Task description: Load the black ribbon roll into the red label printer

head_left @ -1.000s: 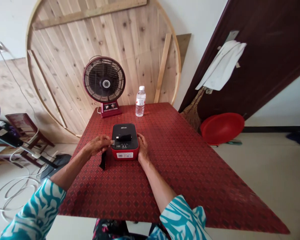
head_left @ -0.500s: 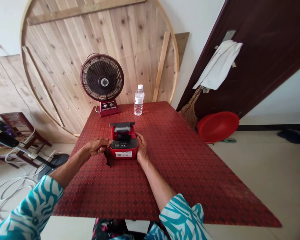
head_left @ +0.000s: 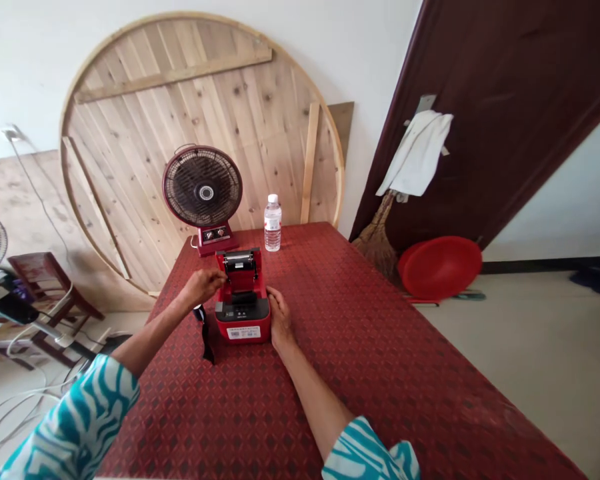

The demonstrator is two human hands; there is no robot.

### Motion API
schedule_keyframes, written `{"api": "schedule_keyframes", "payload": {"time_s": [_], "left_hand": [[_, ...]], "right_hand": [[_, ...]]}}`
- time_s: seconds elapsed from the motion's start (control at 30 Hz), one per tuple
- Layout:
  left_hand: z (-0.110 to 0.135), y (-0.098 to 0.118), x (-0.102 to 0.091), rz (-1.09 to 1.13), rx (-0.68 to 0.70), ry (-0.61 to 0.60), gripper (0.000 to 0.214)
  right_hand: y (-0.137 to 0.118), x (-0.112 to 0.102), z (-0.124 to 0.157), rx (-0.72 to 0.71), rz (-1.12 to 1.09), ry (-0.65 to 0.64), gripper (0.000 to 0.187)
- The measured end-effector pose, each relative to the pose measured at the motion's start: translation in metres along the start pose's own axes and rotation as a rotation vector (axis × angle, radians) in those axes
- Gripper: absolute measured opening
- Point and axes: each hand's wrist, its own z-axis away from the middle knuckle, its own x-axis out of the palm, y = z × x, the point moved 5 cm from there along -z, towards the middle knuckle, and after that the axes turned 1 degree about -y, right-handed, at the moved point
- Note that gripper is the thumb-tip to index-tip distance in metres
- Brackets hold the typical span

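A small red and black label printer (head_left: 243,310) stands on the table, its cover tipped up at the back and a black roller with silver ends (head_left: 239,264) showing inside. My left hand (head_left: 205,287) is closed in a pinch at the left edge of the raised cover. What lies between its fingertips is hidden. Against the printer's right side, my right hand (head_left: 281,319) is cupped and gripping the body. A black strap-like strip (head_left: 207,340) lies beside the printer on the left, below my left wrist.
Behind the printer stand a dark red fan (head_left: 203,190) and a water bottle (head_left: 273,223). The red patterned table (head_left: 360,347) carries them. A round wooden board (head_left: 260,127) leans on the wall; a broom (head_left: 379,240) and red basin (head_left: 440,268) are right of the table.
My left hand has moved from the printer's front left corner back to the cover's edge. The cover now stands tipped further back. My right hand stays on the side; the view has tilted up.
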Motion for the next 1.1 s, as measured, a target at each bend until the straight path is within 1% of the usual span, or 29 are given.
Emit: {"api": "schedule_keyframes", "payload": {"time_s": [0.03, 0.07, 0.13, 0.2, 0.27, 0.33, 0.4, 0.47, 0.57, 0.67, 0.77, 0.87, 0.93, 1.0, 1.07, 1.1], "left_hand": [[-0.006, 0.006, 0.003, -0.071, 0.062, -0.007, 0.009], [-0.01, 0.012, 0.008, -0.119, 0.116, -0.042, 0.012], [-0.016, 0.019, 0.02, -0.158, 0.183, -0.169, 0.017], [-0.02, 0.023, 0.031, -0.169, 0.203, -0.308, 0.018], [-0.024, 0.024, 0.04, -0.172, 0.202, -0.431, 0.015], [-0.03, 0.025, 0.048, -0.169, 0.207, -0.519, 0.011], [-0.036, 0.025, 0.054, -0.179, 0.209, -0.568, 0.011], [-0.041, 0.023, 0.058, -0.209, 0.193, -0.579, 0.014], [-0.045, 0.02, 0.065, -0.254, 0.135, -0.609, 0.016], [-0.045, 0.019, 0.069, -0.301, 0.09, -0.595, 0.016], [-0.043, 0.022, 0.067, -0.395, 0.082, -0.503, 0.018], [-0.037, 0.031, 0.057, -0.43, 0.074, -0.391, 0.019], [-0.029, 0.038, 0.045, -0.392, 0.083, -0.34, 0.021], [-0.02, 0.044, 0.027, -0.309, 0.115, -0.312, 0.02], [-0.012, 0.043, 0.005, -0.158, 0.149, -0.268, 0.023], [-0.008, 0.04, -0.009, -0.056, 0.158, -0.225, 0.029]], "right_hand": [[0.0, 0.0, 0.0, 0.002, 0.002, 0.002, 0.033], [0.0, 0.0, -0.001, 0.002, 0.005, 0.002, 0.032], [0.0, 0.001, -0.001, 0.003, 0.011, 0.0, 0.031], [0.0, 0.001, -0.002, -0.002, 0.012, 0.0, 0.03], [-0.001, 0.002, -0.002, -0.009, 0.009, 0.004, 0.029], [-0.001, 0.001, -0.003, -0.017, 0.007, 0.008, 0.029], [0.0, 0.001, -0.003, -0.023, 0.009, 0.002, 0.029], [0.001, 0.002, -0.003, -0.027, 0.011, -0.013, 0.03], [0.003, 0.001, -0.003, -0.026, 0.011, -0.022, 0.03], [0.004, 0.001, -0.003, -0.014, 0.011, -0.008, 0.03], [0.003, 0.001, -0.003, -0.002, 0.013, -0.004, 0.031], [0.002, 0.002, -0.003, -0.003, 0.01, -0.013, 0.031], [0.002, 0.001, -0.004, -0.004, 0.007, -0.012, 0.031], [0.002, 0.001, -0.004, -0.006, 0.004, -0.005, 0.03], [0.002, 0.001, -0.003, -0.009, 0.004, -0.004, 0.03], [0.001, 0.001, -0.003, -0.012, 0.006, -0.005, 0.029]]}}
